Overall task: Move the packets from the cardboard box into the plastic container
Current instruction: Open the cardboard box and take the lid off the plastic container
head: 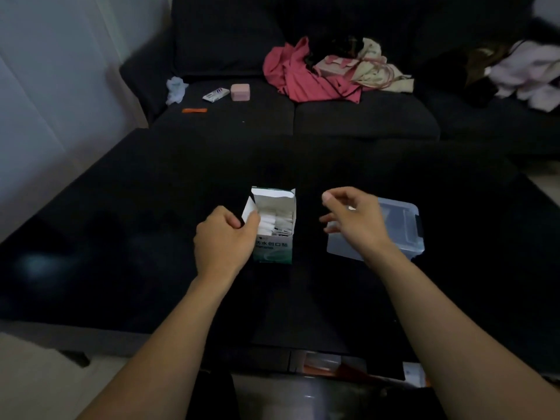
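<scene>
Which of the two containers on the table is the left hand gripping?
The cardboard box, flaps open; the left hand grips its side. The plastic container sits untouched.

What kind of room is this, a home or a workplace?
Probably a home living room: a dark sofa stands behind the low black table, and loose clothes lie on its cushions.

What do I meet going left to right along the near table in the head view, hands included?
Left hand gripping the side flap → open cardboard box with white packets inside → right hand, fingers loosely spread and empty → clear plastic container.
</scene>
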Available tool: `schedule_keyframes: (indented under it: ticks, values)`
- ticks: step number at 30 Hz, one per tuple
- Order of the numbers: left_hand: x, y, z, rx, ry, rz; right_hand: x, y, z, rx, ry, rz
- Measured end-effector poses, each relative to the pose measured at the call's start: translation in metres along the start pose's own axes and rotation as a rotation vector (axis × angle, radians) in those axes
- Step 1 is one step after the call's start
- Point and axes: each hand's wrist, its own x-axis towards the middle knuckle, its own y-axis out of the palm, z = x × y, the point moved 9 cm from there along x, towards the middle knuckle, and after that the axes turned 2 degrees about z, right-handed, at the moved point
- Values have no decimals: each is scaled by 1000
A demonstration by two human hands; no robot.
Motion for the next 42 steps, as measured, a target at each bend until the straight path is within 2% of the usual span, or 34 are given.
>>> schedule_keyframes:
  ticks: [2, 4, 6, 8, 10, 12, 14, 19, 21, 23, 25, 26, 28, 29, 30, 32, 34, 37, 42]
  values:
    - [-16, -8, -24, -70, 181, -70, -1, -39, 7, -230, -88, -155]
    - [-38, 16, -54, -160, 357, 85, -9, -84, 7, -504, -120, -384]
    - [-57, 56, -70, -164, 408, 307, -13, -124, -10, -732, -5, -552]
    - [-66, 94, -74, -54, 361, 459, -21, -152, -38, -815, 253, -578]
    - [-69, 125, -75, -69, 260, 568, -28, -162, -61, -713, 397, -497]
    - [-68, 145, -75, -182, 110, 620, -28, -160, -71, -587, 382, -416]
    - [-57, 156, -69, -224, 12, 569, -24, -156, -70, -587, 308, -364]
    - [-30, 145, -68, 28, 168, 307, -19, -146, -72, -629, 271, -245]
    - [-26, 143, -68, 82, 204, 280, -16, -145, -77, -543, 308, -216]
    - [-23, 141, -66, 96, 220, 273, -16, -142, -94, -354, 449, -127]
    - [-21, 143, -62, 105, 223, 285, -16, -140, -102, -345, 540, -52]
    - [-21, 143, -61, 107, 218, 297, -10, -144, -95, -435, 472, -83]
    - [-21, 144, -58, 101, 211, 316, 3, -147, -59, -524, 185, -167]
    - [-21, 143, -58, 86, 206, 324, 6, -135, -44, -522, 69, -79]
    - [-21, 143, -58, 64, 192, 336, 8, -118, -38, -542, 18, 79]
    - [-23, 143, -57, 24, 126, 375, 5, -86, -48, -695, 41, 360]
    - [-26, 147, -52, -19, 17, 439, 3, -74, -62, -824, 32, 460]
    - [-31, 155, -39, -89, -121, 524, 4, -71, -59, -806, -55, 413]
    - [-36, 159, -27, -172, -207, 571, 7, -82, -35, -488, -78, 282]
